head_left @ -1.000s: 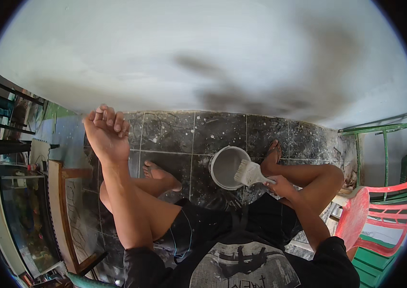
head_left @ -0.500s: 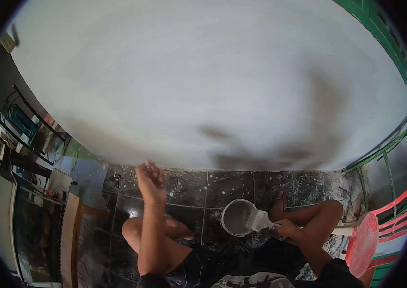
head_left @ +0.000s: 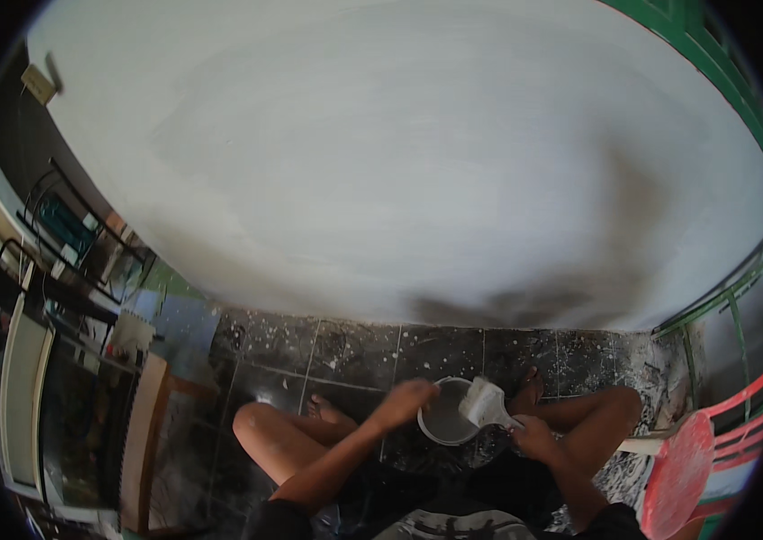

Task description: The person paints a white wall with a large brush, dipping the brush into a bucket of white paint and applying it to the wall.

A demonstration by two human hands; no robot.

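My right hand [head_left: 536,438] is closed around the handle of a wide flat paintbrush [head_left: 486,403]. Its bristle end, coated greyish white, is over the right side of a round white bucket [head_left: 424,428]. Greyish liquid fills the lower part of the bucket, which stands on the floor between my bent legs. My left hand [head_left: 406,402] is at the bucket's upper left rim, fingers curled over it; the fingertips are slightly blurred.
A pale wall [head_left: 354,180] with dark patches low on the right rises ahead. Dark floor tiles [head_left: 354,346] are spattered with white. A red plastic chair [head_left: 680,463] stands at right, near a green metal frame [head_left: 714,297]. A wooden board [head_left: 143,441] and a glass-fronted cabinet [head_left: 80,423] are at left.
My left hand has come down and to the right, from raised before the wall to the bucket's rim. The brush stays over the bucket in my right hand, its head slightly higher and turned.
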